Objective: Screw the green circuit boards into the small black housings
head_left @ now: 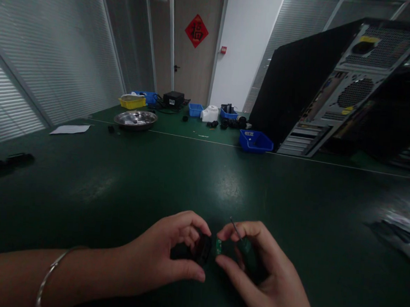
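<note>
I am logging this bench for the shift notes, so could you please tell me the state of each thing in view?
left hand: closed on a small black part
right hand: pinching a small green board, thin wire sticking up
computer case: tilted, rear panel facing the camera
metal bowl: upright on the table
blue bin: upright, contents not visible
door: shut

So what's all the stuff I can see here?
black part: 1, black, in left hand
circuit board: 1, green, in right hand
table: 1, dark green
blue bins: 4, far side
yellow bin: 1, far left
metal bowl: 1, silver, far left
paper: 1, white, left
computer case: 1, black, right
door: 1, brown, back
left hand: 1, bracelet on wrist
right hand: 1
</note>
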Demonstrator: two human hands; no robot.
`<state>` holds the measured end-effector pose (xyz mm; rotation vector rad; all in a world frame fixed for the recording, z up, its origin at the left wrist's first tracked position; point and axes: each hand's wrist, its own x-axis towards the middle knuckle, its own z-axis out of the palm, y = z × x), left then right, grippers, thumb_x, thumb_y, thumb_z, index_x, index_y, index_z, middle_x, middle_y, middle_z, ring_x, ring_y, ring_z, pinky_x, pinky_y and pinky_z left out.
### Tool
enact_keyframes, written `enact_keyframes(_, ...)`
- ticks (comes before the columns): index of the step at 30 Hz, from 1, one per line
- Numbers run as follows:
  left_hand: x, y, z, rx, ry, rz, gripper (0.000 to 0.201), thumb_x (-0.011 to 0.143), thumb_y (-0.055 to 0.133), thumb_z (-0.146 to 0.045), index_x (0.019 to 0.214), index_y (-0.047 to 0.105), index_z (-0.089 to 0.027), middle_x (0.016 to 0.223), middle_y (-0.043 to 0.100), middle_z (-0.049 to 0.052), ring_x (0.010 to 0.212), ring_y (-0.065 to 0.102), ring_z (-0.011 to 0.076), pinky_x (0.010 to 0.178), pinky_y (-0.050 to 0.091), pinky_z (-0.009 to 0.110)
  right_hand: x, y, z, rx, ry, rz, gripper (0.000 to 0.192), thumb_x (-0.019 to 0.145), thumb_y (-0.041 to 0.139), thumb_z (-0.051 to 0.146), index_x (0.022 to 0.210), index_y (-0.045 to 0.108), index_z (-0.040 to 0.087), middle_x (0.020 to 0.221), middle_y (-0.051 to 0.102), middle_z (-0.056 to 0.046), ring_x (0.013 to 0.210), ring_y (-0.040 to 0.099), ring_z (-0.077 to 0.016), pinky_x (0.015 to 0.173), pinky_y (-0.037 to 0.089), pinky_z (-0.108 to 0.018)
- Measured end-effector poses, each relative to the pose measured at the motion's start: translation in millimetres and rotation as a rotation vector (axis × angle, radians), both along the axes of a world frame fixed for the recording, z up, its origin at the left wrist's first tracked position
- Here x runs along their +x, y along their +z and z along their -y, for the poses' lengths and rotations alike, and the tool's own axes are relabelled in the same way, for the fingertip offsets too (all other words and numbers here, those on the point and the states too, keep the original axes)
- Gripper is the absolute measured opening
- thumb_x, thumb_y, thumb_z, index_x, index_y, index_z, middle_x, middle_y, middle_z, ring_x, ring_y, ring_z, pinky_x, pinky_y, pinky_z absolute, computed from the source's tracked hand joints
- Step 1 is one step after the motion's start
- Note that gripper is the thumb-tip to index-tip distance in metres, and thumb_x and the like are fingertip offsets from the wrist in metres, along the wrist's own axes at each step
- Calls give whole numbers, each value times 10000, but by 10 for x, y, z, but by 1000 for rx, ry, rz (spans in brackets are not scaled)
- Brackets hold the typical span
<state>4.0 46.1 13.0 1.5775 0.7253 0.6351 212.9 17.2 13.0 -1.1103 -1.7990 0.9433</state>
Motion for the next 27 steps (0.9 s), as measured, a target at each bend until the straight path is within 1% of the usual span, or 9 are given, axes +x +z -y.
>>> enact_keyframes(4, 19, 21, 34, -62, -10, 4, 442, 692, 764, -132, 1039, 493, -164, 859, 596, -10, 791, 578, 124, 725, 454, 260, -24, -12, 23, -15, 34, -20, 267, 812, 620, 143, 982, 462, 276, 937, 631, 17, 903, 638, -154, 707, 535, -202)
enact_keyframes(8, 40, 23, 52, -51, -44, -14, 435, 691, 763, -135, 1016, 476, -169, 901, 615, 9, 758, 583, 121, 697, 459, 257, -58, -14, 47, -90, 79, -48, 248, 820, 598, 141, 987, 459, 260, 885, 638, 1, 885, 648, -172, 632, 531, -202)
enact_keyframes(12, 65, 20, 59, -21, -50, -29, 432, 690, 771, -177, 1008, 479, -175, 853, 621, -7, 717, 571, 108, 671, 457, 238, -76, -9, 69, -77, 91, -55, 284, 780, 619, 96, 970, 474, 250, 867, 639, 4, 829, 646, -160, 664, 527, -216)
enact_keyframes(16, 78, -3, 73, -35, -28, -32, 425, 690, 774, -195, 997, 480, -181, 779, 601, -30, 697, 575, 109, 662, 455, 236, -84, -20, 74, -63, 115, -47, 292, 793, 597, 91, 983, 457, 263, 842, 646, 20, 786, 650, -146, 649, 524, -207)
enact_keyframes(19, 77, -32, 83, -50, -6, -29, 444, 689, 776, -218, 1004, 464, -193, 768, 598, -32, 682, 575, 111, 638, 449, 232, -85, -35, 65, 15, 92, -10, 326, 775, 593, 71, 979, 452, 282, 869, 644, 30, 794, 649, -141, 623, 521, -189)
enact_keyframes(21, 72, -42, 85, -43, 4, -37, 452, 688, 777, -232, 1006, 459, -197, 777, 604, -26, 689, 579, 117, 637, 451, 235, -80, -39, 54, 98, 74, 37, 353, 756, 594, 56, 973, 452, 295, 901, 637, 37, 825, 647, -141, 643, 521, -188)
enact_keyframes(24, 62, -30, 82, -14, 12, -53, 438, 693, 770, -235, 1001, 460, -199, 789, 606, -22, 688, 579, 118, 635, 452, 237, -65, -34, 37, 199, 83, 119, 379, 742, 602, 53, 982, 449, 302, 918, 637, 43, 823, 652, -137, 695, 521, -209)
enact_keyframes(27, 53, 0, 74, -12, 9, -57, 432, 692, 767, -230, 991, 457, -203, 803, 598, -24, 691, 576, 116, 641, 456, 240, -50, -20, 34, 236, 103, 203, 378, 730, 599, 39, 974, 454, 289, 931, 645, 31, 816, 658, -148, 689, 528, -235)
